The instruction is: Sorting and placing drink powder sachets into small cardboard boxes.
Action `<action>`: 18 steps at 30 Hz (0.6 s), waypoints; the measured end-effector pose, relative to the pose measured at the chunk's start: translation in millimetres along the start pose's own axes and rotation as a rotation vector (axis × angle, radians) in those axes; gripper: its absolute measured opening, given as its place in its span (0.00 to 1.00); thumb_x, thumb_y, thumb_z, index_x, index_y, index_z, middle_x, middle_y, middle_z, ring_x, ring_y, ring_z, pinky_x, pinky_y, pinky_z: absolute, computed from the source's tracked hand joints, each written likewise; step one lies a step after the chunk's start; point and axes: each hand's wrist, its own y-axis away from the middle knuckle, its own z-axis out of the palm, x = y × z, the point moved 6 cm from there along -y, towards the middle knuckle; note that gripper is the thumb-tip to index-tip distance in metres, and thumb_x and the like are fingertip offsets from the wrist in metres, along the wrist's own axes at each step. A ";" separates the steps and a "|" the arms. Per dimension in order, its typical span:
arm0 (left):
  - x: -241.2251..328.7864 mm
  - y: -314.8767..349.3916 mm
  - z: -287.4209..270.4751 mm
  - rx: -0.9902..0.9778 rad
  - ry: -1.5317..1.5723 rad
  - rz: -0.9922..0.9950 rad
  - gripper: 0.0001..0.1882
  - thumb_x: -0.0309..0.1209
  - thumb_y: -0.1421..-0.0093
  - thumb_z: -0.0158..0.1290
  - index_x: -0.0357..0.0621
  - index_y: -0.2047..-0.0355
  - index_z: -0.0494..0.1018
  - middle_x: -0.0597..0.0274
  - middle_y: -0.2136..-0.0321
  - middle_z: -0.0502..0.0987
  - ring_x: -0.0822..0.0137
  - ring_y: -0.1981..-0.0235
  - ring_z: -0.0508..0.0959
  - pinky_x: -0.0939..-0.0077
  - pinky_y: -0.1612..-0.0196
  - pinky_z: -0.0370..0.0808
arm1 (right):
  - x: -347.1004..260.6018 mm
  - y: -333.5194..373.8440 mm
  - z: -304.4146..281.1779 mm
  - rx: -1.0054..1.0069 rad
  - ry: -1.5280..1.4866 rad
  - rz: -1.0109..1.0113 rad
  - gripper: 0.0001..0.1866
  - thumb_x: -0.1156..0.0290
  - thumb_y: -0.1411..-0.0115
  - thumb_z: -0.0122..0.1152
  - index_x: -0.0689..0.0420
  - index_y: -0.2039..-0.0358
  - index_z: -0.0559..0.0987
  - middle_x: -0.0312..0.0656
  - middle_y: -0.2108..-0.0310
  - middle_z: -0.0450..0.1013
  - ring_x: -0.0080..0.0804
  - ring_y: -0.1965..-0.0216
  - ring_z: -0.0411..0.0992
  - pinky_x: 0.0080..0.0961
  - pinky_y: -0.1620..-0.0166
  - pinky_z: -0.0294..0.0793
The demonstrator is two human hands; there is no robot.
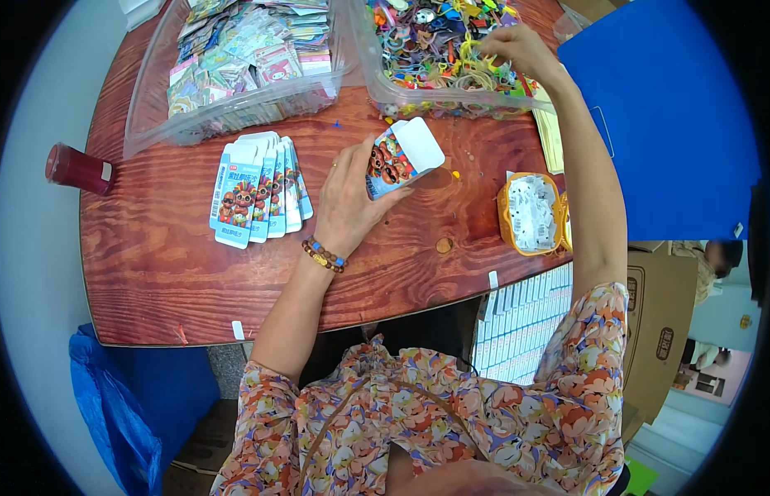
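Over the bench (pixel 385 277), left hand (pixel 348 198) pinches an illustrated carton (pixel 387 165) between thumb and fingers, white flap out; carton's inside hidden. Right hand (pixel 526 51) has bent fingers at the trinket bin (pixel 439 107), can't tell if pinching anything. Fanned cartons (pixel 239 197) left, partly overlapped. Orange basket (pixel 506 221) right, white contents unclear. Trinket bin and packet bin (pixel 150 122) cut off at top.

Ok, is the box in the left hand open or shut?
Open: the printed box in the left hand has its white flap sticking out, not tucked in. Cannot tell whether anything is inside.
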 end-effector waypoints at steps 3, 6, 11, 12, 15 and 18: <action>-2.3 -1.6 1.9 0.002 0.030 -0.017 0.43 0.42 0.53 0.71 0.34 0.42 0.66 0.47 0.52 0.73 0.48 0.51 0.75 0.58 0.50 0.75 | -2.8 17.9 -17.6 0.080 0.031 -0.022 0.15 0.57 0.35 0.61 0.55 0.58 0.85 0.33 0.65 0.81 0.21 0.63 0.78 0.18 0.66 0.74; 0.2 -2.1 3.6 -0.002 0.015 0.011 0.43 0.41 0.54 0.71 0.34 0.42 0.66 0.47 0.53 0.74 0.48 0.52 0.75 0.58 0.50 0.75 | 5.6 27.9 -28.0 0.090 -0.361 0.026 0.16 0.57 0.33 0.59 0.56 0.55 0.83 0.35 0.59 0.82 0.21 0.57 0.79 0.19 0.62 0.77; 2.8 -0.9 4.8 0.001 0.011 0.025 0.42 0.40 0.54 0.71 0.35 0.43 0.66 0.47 0.55 0.74 0.48 0.53 0.75 0.57 0.51 0.75 | -37.3 66.6 -7.4 -0.014 -0.590 0.031 0.15 0.61 0.33 0.58 0.60 0.60 0.82 0.42 0.63 0.81 0.22 0.65 0.80 0.16 0.60 0.82; 7.4 -0.5 5.7 0.013 -0.002 0.067 0.42 0.40 0.54 0.71 0.36 0.43 0.66 0.48 0.55 0.74 0.48 0.53 0.75 0.57 0.52 0.75 | -49.9 79.9 -0.3 -0.088 -0.644 0.041 0.14 0.61 0.33 0.58 0.60 0.61 0.82 0.42 0.64 0.82 0.23 0.66 0.81 0.15 0.62 0.82; 12.1 2.7 11.8 -0.033 -0.001 0.051 0.41 0.39 0.54 0.71 0.37 0.43 0.66 0.48 0.56 0.74 0.49 0.53 0.75 0.58 0.52 0.75 | -82.8 115.0 21.0 -0.134 -0.691 0.078 0.13 0.62 0.34 0.59 0.60 0.63 0.82 0.42 0.65 0.82 0.22 0.67 0.81 0.17 0.64 0.82; 16.0 7.3 18.2 -0.059 0.004 0.057 0.41 0.40 0.54 0.71 0.37 0.43 0.66 0.48 0.55 0.74 0.49 0.53 0.75 0.58 0.52 0.75 | -90.4 134.6 44.1 -0.186 -0.734 0.080 0.12 0.62 0.34 0.58 0.59 0.64 0.83 0.40 0.67 0.81 0.22 0.67 0.80 0.17 0.65 0.82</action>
